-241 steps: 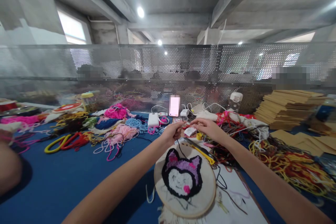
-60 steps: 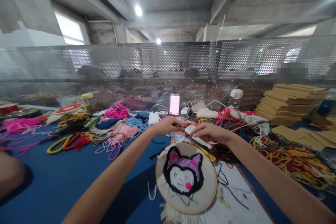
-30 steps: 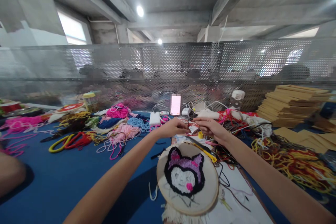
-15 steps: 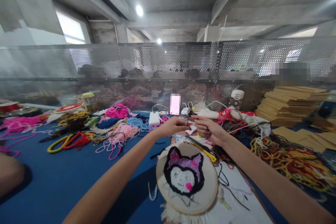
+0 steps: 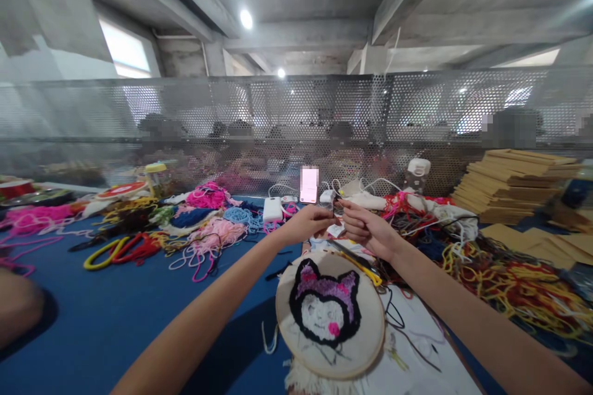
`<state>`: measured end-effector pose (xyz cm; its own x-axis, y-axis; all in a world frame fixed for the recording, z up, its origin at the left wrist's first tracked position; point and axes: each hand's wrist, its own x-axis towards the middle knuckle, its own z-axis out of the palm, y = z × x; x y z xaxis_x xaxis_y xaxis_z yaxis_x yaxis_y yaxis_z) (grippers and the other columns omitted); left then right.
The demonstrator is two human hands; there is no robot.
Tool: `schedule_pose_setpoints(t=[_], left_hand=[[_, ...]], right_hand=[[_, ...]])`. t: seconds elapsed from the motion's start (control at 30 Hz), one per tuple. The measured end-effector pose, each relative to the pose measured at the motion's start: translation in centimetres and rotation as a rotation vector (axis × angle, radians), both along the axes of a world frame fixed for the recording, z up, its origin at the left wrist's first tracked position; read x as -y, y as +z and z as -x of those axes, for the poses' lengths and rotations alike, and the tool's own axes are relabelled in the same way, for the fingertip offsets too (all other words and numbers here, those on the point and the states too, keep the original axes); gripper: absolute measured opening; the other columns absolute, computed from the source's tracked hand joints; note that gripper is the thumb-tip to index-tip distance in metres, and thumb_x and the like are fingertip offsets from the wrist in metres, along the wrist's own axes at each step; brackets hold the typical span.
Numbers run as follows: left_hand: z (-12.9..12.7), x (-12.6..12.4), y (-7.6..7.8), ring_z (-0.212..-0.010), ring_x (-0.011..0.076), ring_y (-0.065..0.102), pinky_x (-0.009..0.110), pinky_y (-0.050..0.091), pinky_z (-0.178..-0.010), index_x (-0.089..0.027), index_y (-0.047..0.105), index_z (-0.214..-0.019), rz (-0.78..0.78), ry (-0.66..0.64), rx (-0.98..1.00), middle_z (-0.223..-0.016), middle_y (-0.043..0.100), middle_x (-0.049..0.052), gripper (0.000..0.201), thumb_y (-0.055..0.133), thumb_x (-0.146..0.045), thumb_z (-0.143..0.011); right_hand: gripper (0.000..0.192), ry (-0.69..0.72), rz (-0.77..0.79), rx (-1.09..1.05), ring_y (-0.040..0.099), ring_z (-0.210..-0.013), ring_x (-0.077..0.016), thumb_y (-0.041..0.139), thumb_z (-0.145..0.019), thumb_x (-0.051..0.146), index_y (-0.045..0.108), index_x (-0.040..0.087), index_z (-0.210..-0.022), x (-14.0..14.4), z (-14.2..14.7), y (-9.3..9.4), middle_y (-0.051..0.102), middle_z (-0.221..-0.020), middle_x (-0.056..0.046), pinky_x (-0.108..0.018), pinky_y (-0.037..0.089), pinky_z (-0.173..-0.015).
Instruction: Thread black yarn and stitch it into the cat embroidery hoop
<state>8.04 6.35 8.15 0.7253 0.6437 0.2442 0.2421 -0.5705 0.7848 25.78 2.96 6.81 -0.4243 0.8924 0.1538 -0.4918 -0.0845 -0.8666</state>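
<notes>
Forearms (image 5: 208,296) converging | left hand (image 5: 311,224) palm-down | right hand (image 5: 368,229) curled

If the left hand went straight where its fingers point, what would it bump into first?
Probably the right hand: the left hand points across toward it. A thin dark strand shows by the fingertips. Depth is hard to tell, so it might slip just past.

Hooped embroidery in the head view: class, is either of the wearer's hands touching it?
No, the left hand and the right hand both show beyond the hooped embroidery's far edge, apart from it.
</notes>
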Motion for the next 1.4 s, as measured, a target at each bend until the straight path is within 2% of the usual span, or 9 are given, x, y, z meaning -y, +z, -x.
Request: schedule_pose_setpoints(t=[0.17,0.33,0.6,0.8,1.07,1.17,1.23,1.3,1.4], left_hand=[[-0.9,0.9,-0.3,-0.046,0.0085,0.046,0.021,0.036,-0.047,-0.014,0.054,-0.069,0.019,-0.012,-0.005,-0.055,0.052,-0.001,0.025,0.042,-0.03,-0.085],[-1.7,1.6,-1.0,-0.045,0.0089,0.048,0.02,0.039,-0.048,-0.014,0.056,-0.083,0.015,-0.041,-0.045,-0.054,0.052,-0.002,0.022,0.037,-0.025,-0.087],[-2.7,3.6,-0.6,-0.051,0.0088,0.051,0.018,0.035,-0.053,-0.016,0.06,-0.073,-0.363,0.025,-0.314,-0.057,0.059,-0.001,0.027,0.039,-0.023,-0.086],[-3.0,3.8,-0.9,-0.049,0.0085,0.05,0.018,0.034,-0.052,-0.015,0.062,-0.073,-0.376,0.016,-0.348,-0.057,0.06,0.0,0.028,0.039,-0.025,-0.086],[-1.0,1.4,-1.7,-0.065,0.014,0.058,0.022,0.042,-0.059,-0.014,0.064,-0.088,0.013,-0.112,-0.28,-0.072,0.063,0.005,0.02,0.05,-0.023,-0.078],[-0.5,1.1,-1.4,-0.096,0.0183,0.056,0.025,0.042,-0.074,-0.02,0.056,-0.111,0.209,-0.077,-0.124,-0.102,0.062,0.006,0.052,0.068,-0.015,-0.061],[-0.8,1.3,-0.9,-0.106,0.0169,0.05,0.026,0.04,-0.083,-0.025,0.048,-0.121,0.366,-0.145,0.093,-0.115,0.056,0.005,0.065,0.069,-0.014,-0.06],[-1.4,1.6,-0.6,-0.098,0.0153,0.054,0.027,0.04,-0.083,-0.021,0.052,-0.114,0.502,-0.219,0.304,-0.108,0.058,0.007,0.047,0.064,-0.021,-0.068],[-2.3,1.8,-0.9,-0.065,0.0094,0.056,0.021,0.041,-0.059,-0.013,0.058,-0.09,0.611,-0.064,0.395,-0.083,0.061,0.006,0.028,0.061,-0.036,-0.074]], right_hand=[[0.022,-0.108,-0.03,-0.047,0.022,-0.035,-0.0026,0.058,-0.077,0.019,0.053,0.019,-0.098,0.2,0.3,0.5,0.035,-0.047,0.011,-0.014,0.017,-0.035],[0.023,-0.294,-0.1,-0.068,0.037,-0.041,-0.0035,0.064,-0.073,0.024,0.057,0.017,-0.094,-0.1,0.1,0.7,0.045,-0.051,0.008,-0.014,0.027,-0.037],[0.024,-0.373,-0.167,-0.14,0.041,-0.047,-0.0035,0.066,-0.072,0.026,0.061,0.02,-0.095,-0.8,-0.8,0.8,0.049,-0.058,0.007,-0.013,0.034,-0.043],[0.026,-0.401,-0.196,-0.107,0.04,-0.048,-0.003,0.068,-0.069,0.032,0.062,0.02,-0.091,-0.8,-1.0,1.3,0.048,-0.058,0.007,-0.014,0.034,-0.045],[0.021,-0.395,-0.205,0.128,0.038,-0.044,-0.0036,0.066,-0.07,0.034,0.062,0.017,-0.082,-0.1,-1.1,1.7,0.05,-0.054,0.006,-0.016,0.029,-0.04],[0.021,-0.328,-0.206,0.256,0.038,-0.04,-0.0041,0.064,-0.071,0.034,0.062,0.016,-0.081,0.1,-0.8,1.5,0.052,-0.052,0.005,-0.016,0.025,-0.037],[0.021,-0.288,-0.21,0.331,0.038,-0.037,-0.0042,0.062,-0.071,0.034,0.062,0.015,-0.08,0.1,-0.4,1.3,0.052,-0.051,0.004,-0.017,0.023,-0.035],[0.02,-0.262,-0.214,0.393,0.036,-0.034,-0.0045,0.061,-0.072,0.033,0.061,0.016,-0.081,0.2,-0.1,1.0,0.052,-0.049,0.005,-0.017,0.023,-0.034],[0.019,-0.312,-0.316,0.582,0.034,-0.033,-0.0061,0.055,-0.076,0.031,0.063,0.018,-0.087,0.4,0.2,0.7,0.049,-0.045,0.007,-0.018,0.024,-0.034]])
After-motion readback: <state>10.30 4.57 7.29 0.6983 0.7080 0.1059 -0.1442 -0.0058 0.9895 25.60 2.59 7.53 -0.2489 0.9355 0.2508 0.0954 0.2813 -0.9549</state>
